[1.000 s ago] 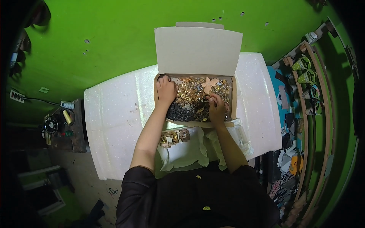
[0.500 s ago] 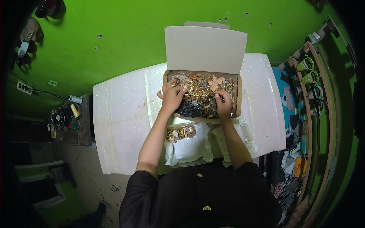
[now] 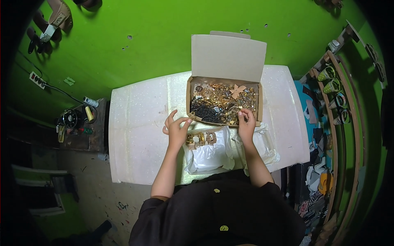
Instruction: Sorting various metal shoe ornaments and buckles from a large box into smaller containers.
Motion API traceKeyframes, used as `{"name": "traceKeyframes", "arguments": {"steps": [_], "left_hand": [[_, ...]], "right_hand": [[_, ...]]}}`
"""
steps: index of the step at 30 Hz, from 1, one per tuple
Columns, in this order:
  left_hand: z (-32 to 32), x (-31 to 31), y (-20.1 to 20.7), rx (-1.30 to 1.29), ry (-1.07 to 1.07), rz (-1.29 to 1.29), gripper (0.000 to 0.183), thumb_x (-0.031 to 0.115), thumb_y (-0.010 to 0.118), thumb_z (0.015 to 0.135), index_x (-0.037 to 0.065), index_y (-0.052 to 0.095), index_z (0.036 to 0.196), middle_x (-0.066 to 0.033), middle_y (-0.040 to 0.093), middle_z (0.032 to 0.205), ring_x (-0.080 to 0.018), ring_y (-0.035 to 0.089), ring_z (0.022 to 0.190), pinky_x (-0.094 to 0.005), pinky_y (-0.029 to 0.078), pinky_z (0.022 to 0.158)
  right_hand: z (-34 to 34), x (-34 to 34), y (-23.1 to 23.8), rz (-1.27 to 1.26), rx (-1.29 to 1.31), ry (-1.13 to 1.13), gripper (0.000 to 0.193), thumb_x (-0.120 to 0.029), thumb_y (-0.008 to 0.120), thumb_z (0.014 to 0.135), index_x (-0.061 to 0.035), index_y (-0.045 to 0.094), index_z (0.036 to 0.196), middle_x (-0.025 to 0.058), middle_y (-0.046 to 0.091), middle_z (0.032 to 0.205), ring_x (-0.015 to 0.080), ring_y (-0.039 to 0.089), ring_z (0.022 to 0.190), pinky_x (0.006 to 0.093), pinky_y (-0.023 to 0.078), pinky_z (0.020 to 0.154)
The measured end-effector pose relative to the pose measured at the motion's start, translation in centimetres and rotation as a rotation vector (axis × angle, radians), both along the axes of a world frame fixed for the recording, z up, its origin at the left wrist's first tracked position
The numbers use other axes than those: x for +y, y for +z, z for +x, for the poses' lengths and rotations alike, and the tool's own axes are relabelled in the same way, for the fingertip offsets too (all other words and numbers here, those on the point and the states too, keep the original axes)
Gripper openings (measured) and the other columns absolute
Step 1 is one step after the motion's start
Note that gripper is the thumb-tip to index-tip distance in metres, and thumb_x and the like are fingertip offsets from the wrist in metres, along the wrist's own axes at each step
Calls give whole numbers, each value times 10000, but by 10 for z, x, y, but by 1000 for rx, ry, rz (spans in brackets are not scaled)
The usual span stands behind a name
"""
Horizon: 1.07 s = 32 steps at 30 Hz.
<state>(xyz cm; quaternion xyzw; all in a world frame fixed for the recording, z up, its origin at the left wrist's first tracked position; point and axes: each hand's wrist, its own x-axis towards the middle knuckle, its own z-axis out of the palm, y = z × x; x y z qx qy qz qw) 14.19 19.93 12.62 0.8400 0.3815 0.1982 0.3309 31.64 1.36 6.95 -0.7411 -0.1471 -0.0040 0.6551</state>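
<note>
An open cardboard box [image 3: 261, 100] on the table holds a heap of small gold-coloured metal fittings [image 3: 217, 91], with black beads [image 3: 203, 110] at its near left and a tan flower-shaped piece [image 3: 237, 91] on top. Beside the box's near left corner, my left hand [image 3: 176, 130] pinches a small gold buckle [image 3: 191, 116] between thumb and fingertips. My right hand [image 3: 247, 125] is over the near right part of the box, its fingers pinched at the fittings; what they hold is too small to make out. Just below the box, several gold and tan buckles [image 3: 201, 140] lie on a white-wrapped packet [image 3: 211, 158].
A second lined tray [image 3: 266, 145] lies under my right forearm. The white table [image 3: 139, 123] stands against a green wall. At left is a dark stand [image 3: 88, 135] with thread spools [image 3: 90, 102]. A wooden rack [image 3: 347, 123] with shoes is on the right.
My left hand has drawn back from inside the box to its near left corner, carrying the gold buckle. My right hand stays at the box's near right. The view has shifted slightly.
</note>
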Motion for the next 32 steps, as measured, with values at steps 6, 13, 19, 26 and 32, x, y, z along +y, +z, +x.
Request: {"name": "traceKeyframes", "arguments": {"steps": [6, 13, 19, 26, 32], "left_hand": [[-48, -18, 7, -5, 42, -39, 195, 337, 705, 763, 170, 727, 860, -81, 442, 1326, -262, 317, 1252, -435, 120, 990], [-69, -32, -8, -49, 23, -45, 193, 315, 663, 809, 153, 725, 893, -90, 435, 1333, -259, 305, 1253, -450, 115, 998], [-80, -40, -6, -40, 4, -26, 190, 309, 648, 818, 154, 722, 899, -92, 436, 1330, -261, 305, 1250, -455, 120, 994], [-85, -53, -22, -69, -59, 4, 174, 271, 622, 833, 148, 709, 919, -85, 440, 1317, -259, 305, 1245, -454, 121, 985], [-81, -59, -30, -17, -79, -106, 208, 294, 620, 838, 151, 695, 970, -71, 409, 1343, -271, 272, 1268, -504, 91, 1005]], "right_hand": [[-40, -15, 23, -212, 71, 37, 140, -209, 588, 863, -125, 609, 973, -17, 649, 856, 128, 588, 844, 428, 169, 991], [-86, -18, 20, -561, -154, 106, 111, -209, 604, 833, -186, 644, 933, -27, 638, 820, 175, 532, 935, 578, 122, 957], [-108, -13, 13, -784, -255, 254, 124, -174, 562, 840, -171, 636, 939, 15, 652, 846, 218, 517, 1017, 639, 135, 942], [-101, 8, 0, -958, -520, 269, 110, -116, 560, 802, -129, 611, 899, 61, 649, 863, 266, 515, 1043, 678, 105, 949], [-98, 17, 0, -957, -463, 328, 166, -76, 546, 761, -96, 586, 920, 81, 650, 882, 280, 486, 1080, 656, 93, 982]]}}
